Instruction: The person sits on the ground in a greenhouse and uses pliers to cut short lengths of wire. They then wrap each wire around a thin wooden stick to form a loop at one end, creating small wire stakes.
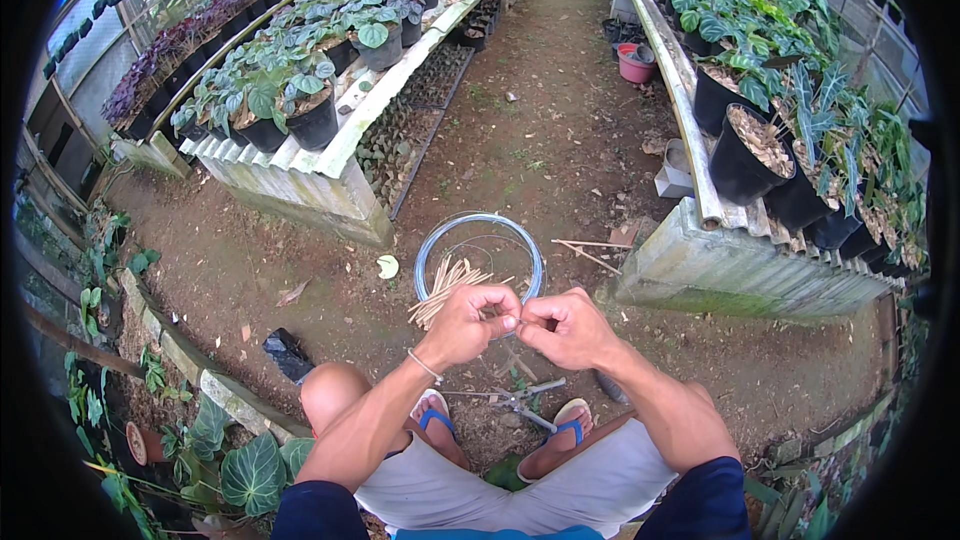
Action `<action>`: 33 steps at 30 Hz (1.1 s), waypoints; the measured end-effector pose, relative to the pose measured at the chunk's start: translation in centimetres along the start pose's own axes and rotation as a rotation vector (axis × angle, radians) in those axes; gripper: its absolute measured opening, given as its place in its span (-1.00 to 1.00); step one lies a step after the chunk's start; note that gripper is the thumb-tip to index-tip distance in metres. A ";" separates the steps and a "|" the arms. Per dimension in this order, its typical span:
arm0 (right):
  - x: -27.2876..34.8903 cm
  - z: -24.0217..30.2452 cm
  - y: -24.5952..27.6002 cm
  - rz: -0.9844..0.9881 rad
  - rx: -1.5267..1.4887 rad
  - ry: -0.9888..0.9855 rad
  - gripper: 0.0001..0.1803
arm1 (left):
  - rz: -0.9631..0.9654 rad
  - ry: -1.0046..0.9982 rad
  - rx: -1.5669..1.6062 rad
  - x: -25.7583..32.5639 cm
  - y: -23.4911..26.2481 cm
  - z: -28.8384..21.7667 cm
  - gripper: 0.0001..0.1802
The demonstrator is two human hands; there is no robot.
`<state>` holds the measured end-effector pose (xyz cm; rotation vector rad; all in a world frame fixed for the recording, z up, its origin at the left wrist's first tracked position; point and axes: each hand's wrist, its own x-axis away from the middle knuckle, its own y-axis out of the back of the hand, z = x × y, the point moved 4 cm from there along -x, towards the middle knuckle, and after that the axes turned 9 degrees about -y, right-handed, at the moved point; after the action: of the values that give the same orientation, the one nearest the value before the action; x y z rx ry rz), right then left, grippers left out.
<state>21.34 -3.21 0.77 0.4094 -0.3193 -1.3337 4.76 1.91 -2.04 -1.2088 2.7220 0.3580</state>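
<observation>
My left hand [472, 324] and my right hand [568, 328] meet in front of me, their thumbs and fingertips pinched close together. Whatever lies between the fingertips is too small to make out. Just beyond them a coil of thin silvery wire [536, 252] rests on the ground. Inside its near left part lies a bundle of thin tan sticks [455, 280], partly hidden by my left hand. A grey hand tool with two long handles, like pliers or cutters [519, 404], lies on the soil between my sandalled feet.
Low block-and-corrugated benches with potted plants stand at left [290, 190] and right [760, 265]. A dirt path [545, 110] runs between them. Two loose sticks [592, 250] lie right of the coil, and a black plastic bundle [287, 354] sits near my left knee.
</observation>
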 end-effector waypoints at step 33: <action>-0.3 -0.2 0.2 -0.171 0.543 0.330 -0.81 | 0.057 0.265 -0.504 0.3 -0.2 0.6 -0.84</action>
<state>21.58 -2.89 0.66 1.1195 -0.3740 -1.3076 4.76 1.77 -2.74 -1.3739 2.9997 1.0083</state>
